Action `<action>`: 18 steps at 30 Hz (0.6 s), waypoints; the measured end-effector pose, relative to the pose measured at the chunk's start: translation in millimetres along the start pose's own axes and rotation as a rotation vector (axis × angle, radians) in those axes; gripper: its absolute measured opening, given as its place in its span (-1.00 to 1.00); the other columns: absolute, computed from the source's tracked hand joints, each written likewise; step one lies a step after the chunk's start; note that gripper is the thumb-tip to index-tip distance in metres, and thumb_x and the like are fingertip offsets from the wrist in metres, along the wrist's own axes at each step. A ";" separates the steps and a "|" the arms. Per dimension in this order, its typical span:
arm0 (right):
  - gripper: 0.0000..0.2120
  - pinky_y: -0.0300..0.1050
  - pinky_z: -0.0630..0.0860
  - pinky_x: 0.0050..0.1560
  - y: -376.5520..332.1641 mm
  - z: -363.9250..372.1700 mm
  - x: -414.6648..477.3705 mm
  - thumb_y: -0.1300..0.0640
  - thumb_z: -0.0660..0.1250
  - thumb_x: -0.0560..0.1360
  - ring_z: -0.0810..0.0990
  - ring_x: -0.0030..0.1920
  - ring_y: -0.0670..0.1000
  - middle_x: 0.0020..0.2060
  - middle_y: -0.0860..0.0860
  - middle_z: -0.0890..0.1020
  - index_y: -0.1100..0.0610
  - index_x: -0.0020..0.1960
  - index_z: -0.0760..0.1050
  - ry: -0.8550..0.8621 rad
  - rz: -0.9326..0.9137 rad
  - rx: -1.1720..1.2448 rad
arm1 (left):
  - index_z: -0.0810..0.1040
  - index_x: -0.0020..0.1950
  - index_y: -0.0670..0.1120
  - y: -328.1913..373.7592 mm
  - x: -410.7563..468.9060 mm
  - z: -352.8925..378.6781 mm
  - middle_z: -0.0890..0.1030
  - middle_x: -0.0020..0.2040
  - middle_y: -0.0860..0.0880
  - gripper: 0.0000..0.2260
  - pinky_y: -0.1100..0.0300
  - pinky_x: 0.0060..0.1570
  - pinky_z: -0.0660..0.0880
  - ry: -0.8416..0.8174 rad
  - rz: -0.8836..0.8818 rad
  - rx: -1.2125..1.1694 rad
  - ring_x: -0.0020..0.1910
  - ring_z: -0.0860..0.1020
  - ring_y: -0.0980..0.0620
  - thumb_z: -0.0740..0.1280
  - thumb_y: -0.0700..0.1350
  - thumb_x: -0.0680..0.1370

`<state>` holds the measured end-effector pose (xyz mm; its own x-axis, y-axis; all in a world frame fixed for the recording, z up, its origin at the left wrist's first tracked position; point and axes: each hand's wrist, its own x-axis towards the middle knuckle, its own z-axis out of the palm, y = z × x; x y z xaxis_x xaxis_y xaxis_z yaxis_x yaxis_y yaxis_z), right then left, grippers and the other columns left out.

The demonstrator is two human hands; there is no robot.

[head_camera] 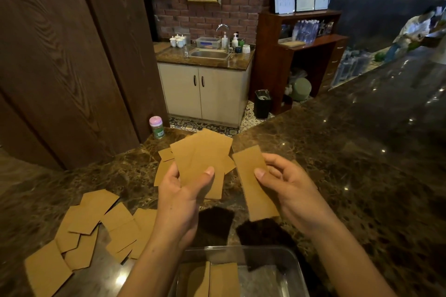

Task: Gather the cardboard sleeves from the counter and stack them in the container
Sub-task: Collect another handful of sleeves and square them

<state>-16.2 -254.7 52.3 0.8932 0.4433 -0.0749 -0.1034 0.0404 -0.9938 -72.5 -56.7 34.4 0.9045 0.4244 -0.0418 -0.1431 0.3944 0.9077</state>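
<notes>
My left hand (pixel 179 196) grips a fanned bunch of brown cardboard sleeves (pixel 201 154) above the marble counter, thumb on top. My right hand (pixel 288 188) pinches a single cardboard sleeve (pixel 253 183) held upright just to the right of the bunch. Several more loose sleeves (pixel 96 226) lie scattered on the counter at the lower left. A clear plastic container (pixel 287 258) sits at the bottom centre below my hands, with a few sleeves (pixel 220 279) lying flat inside it.
A dark marble counter (pixel 362 176) stretches to the right and away. Two dark fuzzy patches (pixel 260 231) lie just behind the container. A small green jar with a pink lid (pixel 156 126) stands at the counter's far left, by a wooden panel wall (pixel 60 67).
</notes>
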 end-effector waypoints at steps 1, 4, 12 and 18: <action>-0.66 -0.15 0.66 -0.02 1.5 3.8 0.4 0.20 0.37 0.58 0.73 0.14 -0.02 0.14 0.00 0.75 0.02 0.34 0.55 0.017 -0.001 0.130 | 0.56 0.28 -0.04 -0.9 -1.0 1.7 0.73 0.13 -0.07 -0.57 0.10 -0.02 0.63 -0.017 0.006 -0.006 0.14 0.69 -0.10 0.46 -0.33 0.45; -0.62 -0.07 0.69 -0.01 4.6 19.2 1.7 0.19 0.43 0.53 0.74 0.14 0.04 0.14 0.04 0.76 0.04 0.34 0.56 0.044 0.006 0.240 | 0.55 0.28 0.00 -4.6 -6.3 9.6 0.73 0.11 -0.03 -0.54 0.15 -0.12 0.65 -0.086 -0.002 0.000 0.10 0.70 -0.03 0.46 -0.36 0.45; -0.79 0.08 0.70 0.11 7.4 31.6 2.7 0.11 0.39 0.62 0.75 0.09 0.01 0.07 -0.03 0.78 -0.05 0.23 0.64 0.125 0.004 0.071 | 0.50 0.28 0.18 -5.6 -13.0 11.3 0.69 0.10 0.15 -0.55 0.19 -0.10 0.65 -0.055 0.146 0.178 0.08 0.67 0.13 0.45 -0.26 0.53; -0.81 -0.03 0.72 0.02 11.8 35.0 -1.4 0.14 0.37 0.63 0.75 0.03 -0.03 0.01 -0.09 0.77 -0.09 0.18 0.63 0.222 -0.300 -0.073 | 0.41 0.42 0.12 -4.6 -15.2 17.9 0.66 0.16 0.20 -0.50 0.23 -0.03 0.65 -0.053 0.206 0.242 0.13 0.64 0.20 0.44 -0.20 0.55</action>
<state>-34.0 -223.5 43.6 0.9528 0.2164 0.2128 0.2020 0.0713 -0.9768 -78.5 -79.6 38.4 0.8870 0.4299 0.1686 -0.2308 0.0964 0.9682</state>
